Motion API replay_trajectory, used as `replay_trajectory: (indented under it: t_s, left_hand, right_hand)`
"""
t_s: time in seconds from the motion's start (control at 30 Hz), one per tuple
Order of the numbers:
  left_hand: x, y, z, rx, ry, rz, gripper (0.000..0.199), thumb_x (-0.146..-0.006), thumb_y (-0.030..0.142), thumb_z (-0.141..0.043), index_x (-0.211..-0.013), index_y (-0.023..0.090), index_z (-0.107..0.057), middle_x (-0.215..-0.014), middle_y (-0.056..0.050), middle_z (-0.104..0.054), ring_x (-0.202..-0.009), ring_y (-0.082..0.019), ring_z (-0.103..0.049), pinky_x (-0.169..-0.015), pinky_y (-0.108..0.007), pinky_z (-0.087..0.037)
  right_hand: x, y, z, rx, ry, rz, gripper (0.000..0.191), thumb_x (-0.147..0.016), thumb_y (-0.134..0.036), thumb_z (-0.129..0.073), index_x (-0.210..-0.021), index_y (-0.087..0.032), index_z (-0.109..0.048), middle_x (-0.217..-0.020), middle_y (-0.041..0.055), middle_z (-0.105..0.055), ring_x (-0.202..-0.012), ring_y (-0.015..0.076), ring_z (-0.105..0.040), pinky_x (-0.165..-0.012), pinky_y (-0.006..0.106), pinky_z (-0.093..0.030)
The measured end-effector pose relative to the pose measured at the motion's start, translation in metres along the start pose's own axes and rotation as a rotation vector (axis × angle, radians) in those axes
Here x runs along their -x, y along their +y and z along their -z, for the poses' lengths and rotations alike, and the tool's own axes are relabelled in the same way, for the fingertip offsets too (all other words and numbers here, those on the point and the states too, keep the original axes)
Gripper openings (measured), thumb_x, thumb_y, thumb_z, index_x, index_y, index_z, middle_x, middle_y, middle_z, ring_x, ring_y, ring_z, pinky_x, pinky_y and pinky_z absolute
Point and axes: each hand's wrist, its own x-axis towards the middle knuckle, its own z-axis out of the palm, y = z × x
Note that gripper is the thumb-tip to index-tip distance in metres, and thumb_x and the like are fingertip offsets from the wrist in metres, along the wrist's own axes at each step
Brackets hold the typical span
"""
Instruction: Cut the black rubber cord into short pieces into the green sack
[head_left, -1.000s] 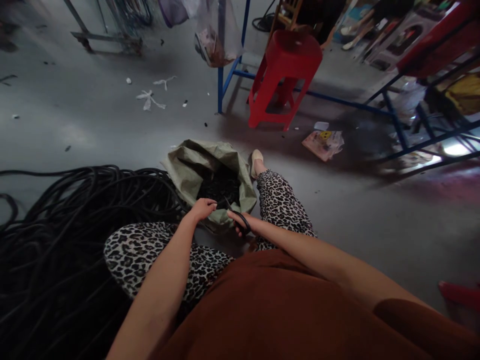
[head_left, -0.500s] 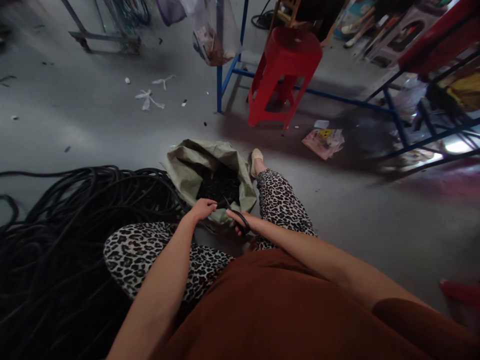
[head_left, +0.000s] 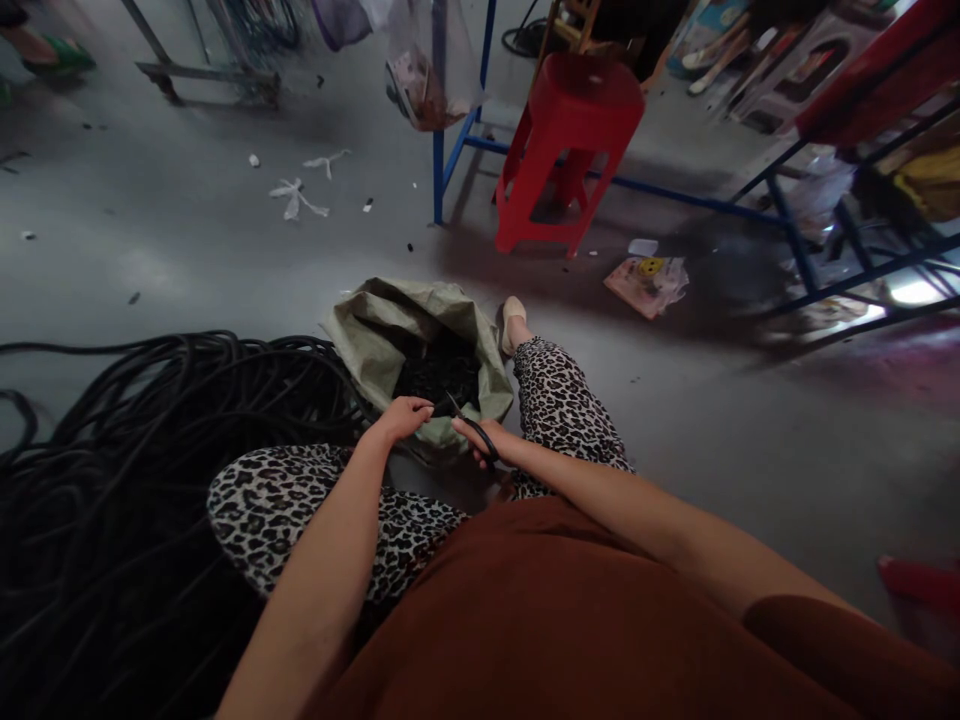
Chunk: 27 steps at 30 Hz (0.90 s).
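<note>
Over the near rim of an olive woven sack (head_left: pixel 352 330), my left hand (head_left: pixel 409 415) is closed on a black cord (head_left: pixel 445 408), whose short end sticks out past the fingertips. Just to its right, my right hand (head_left: pixel 491 440) grips scissors (head_left: pixel 480 432) by their black handles. The blades point up and left, close to the cord's end; whether they touch it I cannot tell. Inside the sack lie many small black pieces (head_left: pixel 439 375). A large heap of black cord (head_left: pixel 150 430) lies on the floor to the left, reaching up to the sack.
A red plastic stool (head_left: pixel 574 150) stands ahead beside a blue metal frame (head_left: pixel 439 180) with a clear bag hanging on it. A crumpled plastic bag (head_left: pixel 649 285) and white scraps (head_left: pixel 298 198) lie on the floor. Another person's foot (head_left: pixel 60 55) shows at the far left.
My right hand's fingers and the scissor handles have shifted slightly. My left hand is nearly still. A person's foot in green footwear has come into view at the upper left.
</note>
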Motion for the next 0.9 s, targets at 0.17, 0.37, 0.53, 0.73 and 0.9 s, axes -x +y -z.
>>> replay_trajectory:
  t_s: [0.17, 0.37, 0.53, 0.73, 0.9]
  left_hand:
    - [-0.002, -0.006, 0.002, -0.078, -0.016, -0.044, 0.034, -0.074, 0.036, -0.046, -0.089, 0.015, -0.068, -0.074, -0.002, -0.068, -0.069, -0.015, -0.059, -0.065, -0.022, -0.045]
    - [-0.001, -0.004, -0.001, -0.041, -0.033, -0.018, 0.032, -0.074, 0.034, -0.044, -0.081, 0.013, -0.068, -0.068, -0.002, -0.066, -0.061, -0.013, -0.056, -0.059, -0.023, -0.044]
    - [0.0, 0.001, -0.003, -0.007, -0.062, 0.025, 0.031, -0.073, 0.032, -0.046, -0.08, 0.012, -0.068, -0.066, -0.002, -0.065, -0.059, -0.013, -0.056, -0.057, -0.022, -0.043]
    - [-0.002, -0.003, -0.005, -0.029, -0.054, 0.029, 0.029, -0.073, 0.032, -0.046, -0.078, 0.014, -0.069, -0.066, -0.002, -0.066, -0.059, -0.013, -0.055, -0.056, -0.022, -0.042]
    - [-0.002, -0.004, -0.005, -0.041, -0.05, 0.024, 0.027, -0.073, 0.031, -0.046, -0.071, 0.014, -0.067, -0.062, -0.002, -0.063, -0.056, -0.012, -0.054, -0.054, -0.022, -0.04]
  right_hand:
    - [-0.007, 0.006, 0.0, 0.021, 0.022, 0.001, 0.053, -0.08, -0.065, -0.043, -0.063, -0.014, -0.046, -0.039, -0.0022, -0.045, -0.029, 0.0087, -0.046, -0.029, 0.016, -0.037]
    - [-0.013, 0.01, -0.002, 0.053, 0.064, -0.035, 0.052, -0.076, -0.065, -0.047, -0.064, -0.015, -0.048, -0.038, -0.0029, -0.043, -0.028, 0.0095, -0.044, -0.028, 0.018, -0.036]
    - [-0.01, 0.011, 0.0, 0.106, 0.052, -0.022, 0.05, -0.076, -0.063, -0.049, -0.06, -0.016, -0.047, -0.038, -0.0027, -0.042, -0.028, 0.0089, -0.042, -0.028, 0.017, -0.033]
    - [-0.008, 0.011, 0.002, 0.124, 0.051, -0.034, 0.052, -0.073, -0.066, -0.051, -0.059, -0.016, -0.047, -0.039, -0.0013, -0.042, -0.027, 0.0105, -0.042, -0.027, 0.019, -0.033]
    - [-0.011, 0.013, 0.002, 0.156, 0.046, -0.017, 0.052, -0.073, -0.066, -0.051, -0.06, -0.015, -0.048, -0.04, -0.001, -0.043, -0.027, 0.0105, -0.042, -0.027, 0.02, -0.034]
